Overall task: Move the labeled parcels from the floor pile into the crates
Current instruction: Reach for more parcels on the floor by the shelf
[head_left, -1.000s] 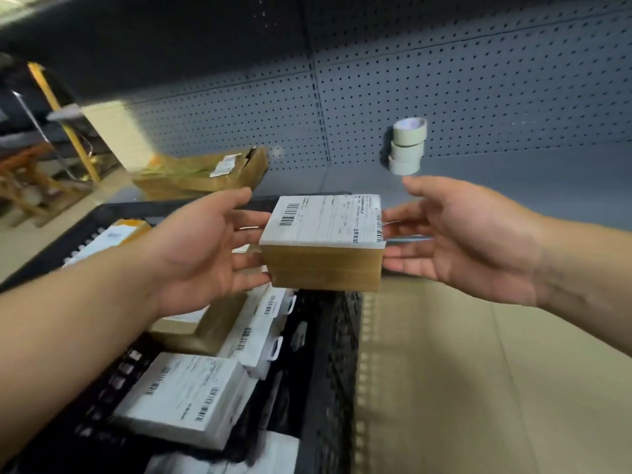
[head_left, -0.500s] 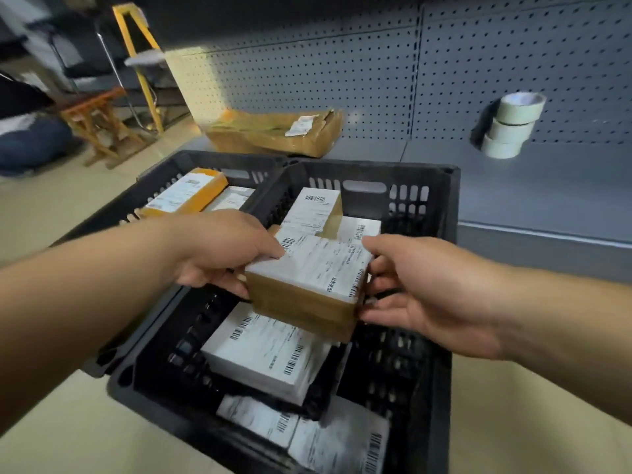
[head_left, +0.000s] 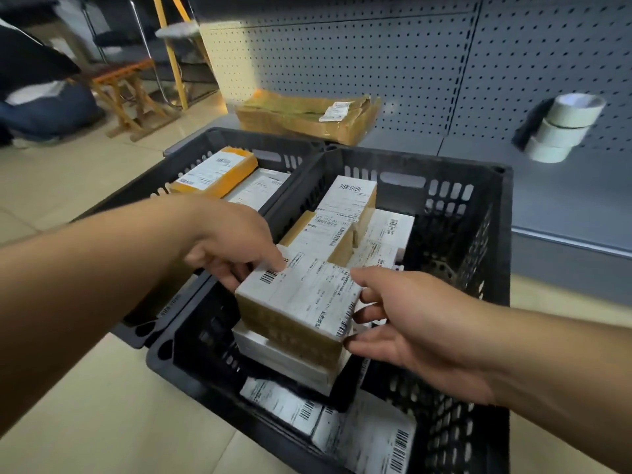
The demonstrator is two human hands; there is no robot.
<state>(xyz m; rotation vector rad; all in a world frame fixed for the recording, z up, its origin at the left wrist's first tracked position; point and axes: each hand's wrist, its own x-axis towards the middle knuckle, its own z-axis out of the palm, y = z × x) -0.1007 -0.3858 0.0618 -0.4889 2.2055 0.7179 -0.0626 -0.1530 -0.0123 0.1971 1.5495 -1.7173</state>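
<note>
A parcel (head_left: 301,302) is held over the right crate (head_left: 492,234), above other parcels inside; left of that crate, a second crate (head_left: 191,159) is set.

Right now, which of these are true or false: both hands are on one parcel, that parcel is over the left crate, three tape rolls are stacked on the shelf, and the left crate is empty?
1. Both the left hand and right hand are on the labeled brown parcel. True.
2. It is over the left crate. False: the right crate.
3. Three tape rolls are stacked on the shelf. True.
4. The left crate is empty. False: it holds an orange parcel.
</note>
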